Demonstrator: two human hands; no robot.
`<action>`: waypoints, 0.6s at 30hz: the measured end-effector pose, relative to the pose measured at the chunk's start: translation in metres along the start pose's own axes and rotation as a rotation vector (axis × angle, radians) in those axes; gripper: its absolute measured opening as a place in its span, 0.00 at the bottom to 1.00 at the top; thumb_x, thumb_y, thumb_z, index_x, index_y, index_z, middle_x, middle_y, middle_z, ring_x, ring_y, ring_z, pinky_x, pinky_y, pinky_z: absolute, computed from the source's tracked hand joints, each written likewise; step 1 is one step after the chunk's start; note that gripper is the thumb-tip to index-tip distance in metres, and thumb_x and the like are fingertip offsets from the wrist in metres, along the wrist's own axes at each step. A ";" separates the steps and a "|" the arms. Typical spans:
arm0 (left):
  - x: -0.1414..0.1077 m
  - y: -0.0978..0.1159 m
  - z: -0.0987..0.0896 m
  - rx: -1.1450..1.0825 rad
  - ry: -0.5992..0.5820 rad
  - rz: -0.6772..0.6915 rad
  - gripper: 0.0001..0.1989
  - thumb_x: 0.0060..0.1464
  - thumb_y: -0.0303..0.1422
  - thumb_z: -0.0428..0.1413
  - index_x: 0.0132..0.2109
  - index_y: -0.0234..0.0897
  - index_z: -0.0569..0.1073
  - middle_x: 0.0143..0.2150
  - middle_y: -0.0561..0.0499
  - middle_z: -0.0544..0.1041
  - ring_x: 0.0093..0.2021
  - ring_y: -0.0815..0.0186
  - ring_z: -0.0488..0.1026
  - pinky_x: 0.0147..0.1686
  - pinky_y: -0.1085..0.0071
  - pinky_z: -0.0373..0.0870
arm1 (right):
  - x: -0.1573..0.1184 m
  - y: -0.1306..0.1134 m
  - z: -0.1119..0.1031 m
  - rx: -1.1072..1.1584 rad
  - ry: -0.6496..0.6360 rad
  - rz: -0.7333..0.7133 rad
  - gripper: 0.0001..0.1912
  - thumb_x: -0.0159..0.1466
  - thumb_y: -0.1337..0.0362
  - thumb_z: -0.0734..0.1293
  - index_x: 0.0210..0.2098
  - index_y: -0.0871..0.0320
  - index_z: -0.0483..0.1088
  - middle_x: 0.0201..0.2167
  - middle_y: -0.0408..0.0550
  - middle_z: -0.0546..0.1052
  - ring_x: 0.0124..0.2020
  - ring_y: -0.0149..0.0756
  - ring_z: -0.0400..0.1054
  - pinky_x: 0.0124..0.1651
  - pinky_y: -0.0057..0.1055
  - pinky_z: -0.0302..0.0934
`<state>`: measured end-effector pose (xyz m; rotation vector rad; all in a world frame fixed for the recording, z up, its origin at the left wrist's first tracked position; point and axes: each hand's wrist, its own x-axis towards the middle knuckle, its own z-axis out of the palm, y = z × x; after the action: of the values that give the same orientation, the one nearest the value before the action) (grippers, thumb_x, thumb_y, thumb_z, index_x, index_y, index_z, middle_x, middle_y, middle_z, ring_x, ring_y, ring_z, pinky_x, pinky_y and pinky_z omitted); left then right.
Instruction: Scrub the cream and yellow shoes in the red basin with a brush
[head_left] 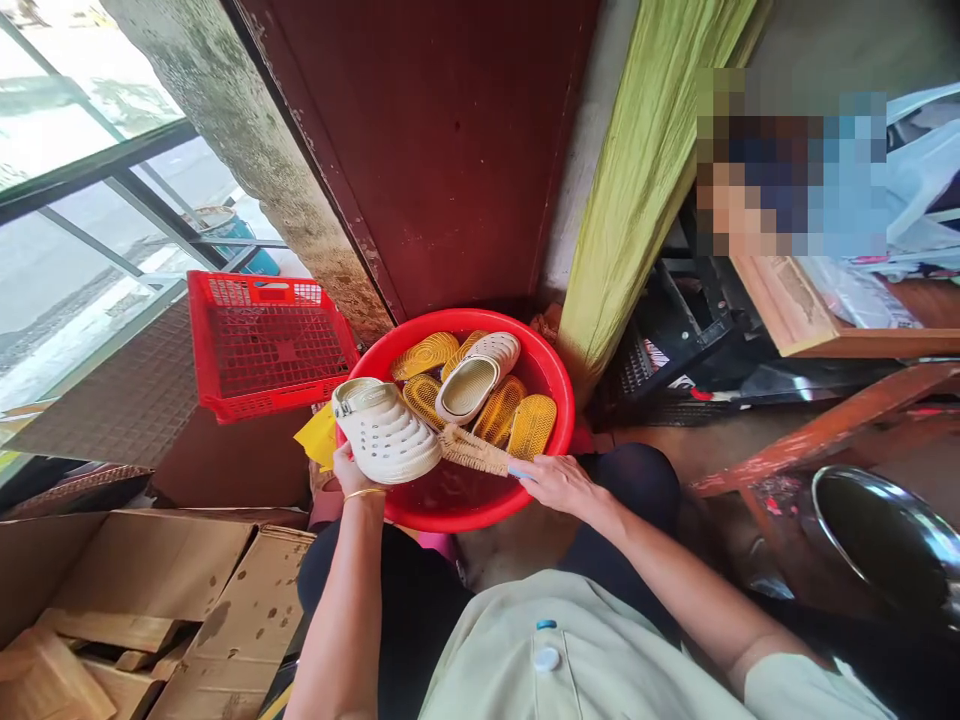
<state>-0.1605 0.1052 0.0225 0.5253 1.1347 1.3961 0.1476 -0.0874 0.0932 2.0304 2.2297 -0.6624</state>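
One white clog (386, 432) in left hand (351, 472) overhangs the basin rim (465, 318).

Clogs (386, 432) in a plastic basin (457, 322), a crate (262, 340) left of it

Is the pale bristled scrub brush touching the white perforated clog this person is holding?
Touching: the head view shows the end of the pale bristled scrub brush pressed against the side of the white perforated clog, with no gap.
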 end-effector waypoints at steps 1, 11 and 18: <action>-0.003 -0.002 0.004 -0.027 -0.005 -0.035 0.29 0.58 0.50 0.49 0.54 0.35 0.79 0.51 0.42 0.83 0.61 0.49 0.75 0.60 0.55 0.72 | 0.004 -0.004 0.000 -0.015 -0.001 -0.003 0.23 0.72 0.58 0.59 0.64 0.46 0.71 0.42 0.52 0.83 0.41 0.42 0.76 0.42 0.32 0.64; -0.013 -0.004 0.004 -0.084 -0.207 -0.173 0.31 0.58 0.56 0.54 0.58 0.39 0.75 0.60 0.39 0.77 0.68 0.46 0.67 0.65 0.46 0.67 | 0.023 -0.013 0.009 0.041 0.010 -0.052 0.17 0.68 0.65 0.63 0.53 0.51 0.79 0.43 0.50 0.84 0.44 0.44 0.78 0.44 0.33 0.67; -0.006 -0.002 0.005 -0.132 -0.040 -0.187 0.19 0.63 0.47 0.50 0.52 0.43 0.77 0.60 0.43 0.78 0.69 0.50 0.67 0.65 0.49 0.67 | 0.009 -0.027 0.014 0.282 0.356 -0.160 0.26 0.75 0.57 0.57 0.71 0.49 0.64 0.55 0.52 0.79 0.50 0.40 0.76 0.54 0.33 0.69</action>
<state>-0.1539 0.1009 0.0247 0.3422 1.0241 1.2820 0.1172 -0.0851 0.0848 2.2705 2.6532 -0.7122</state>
